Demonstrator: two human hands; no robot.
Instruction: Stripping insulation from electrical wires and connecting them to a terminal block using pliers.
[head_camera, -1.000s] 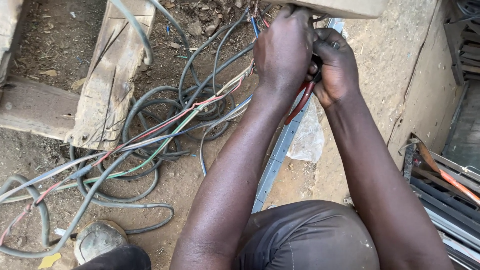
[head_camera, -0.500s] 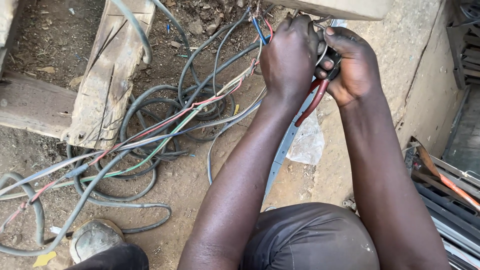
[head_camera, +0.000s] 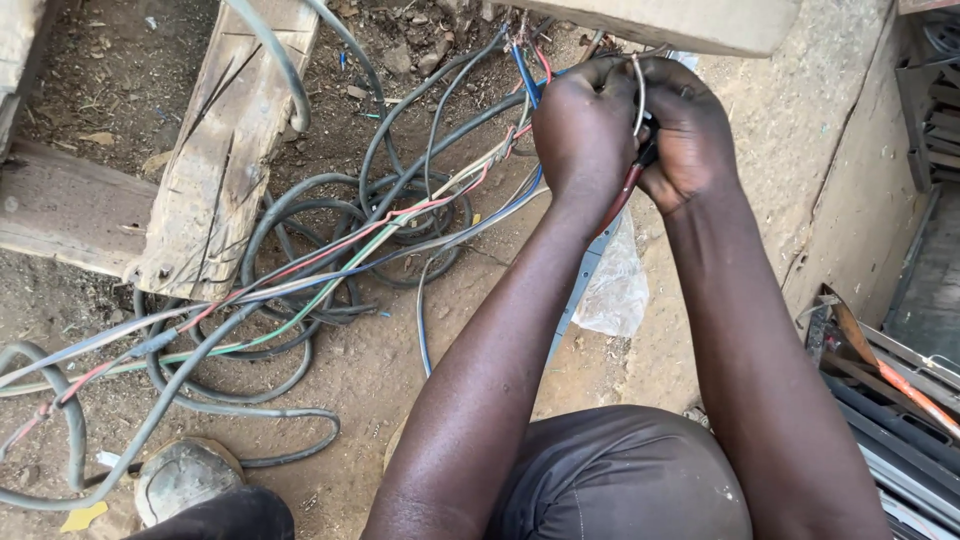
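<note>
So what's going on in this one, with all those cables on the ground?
A person crouches over bare dirt, both hands together at the top of the view. The left hand pinches a thin grey wire, while the right hand grips a red-handled tool against it; what kind of tool is hidden. Red, green and blue wires run from the hands to loose grey cable coils beside a weathered wooden beam.

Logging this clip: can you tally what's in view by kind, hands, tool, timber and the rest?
Hands: 2, left hand and right hand
Red-handled pliers: 1
Wooden beams: 2
Clear plastic bag: 1
Tangle of cables: 1, strands too entwined to count
Total: 7
</note>
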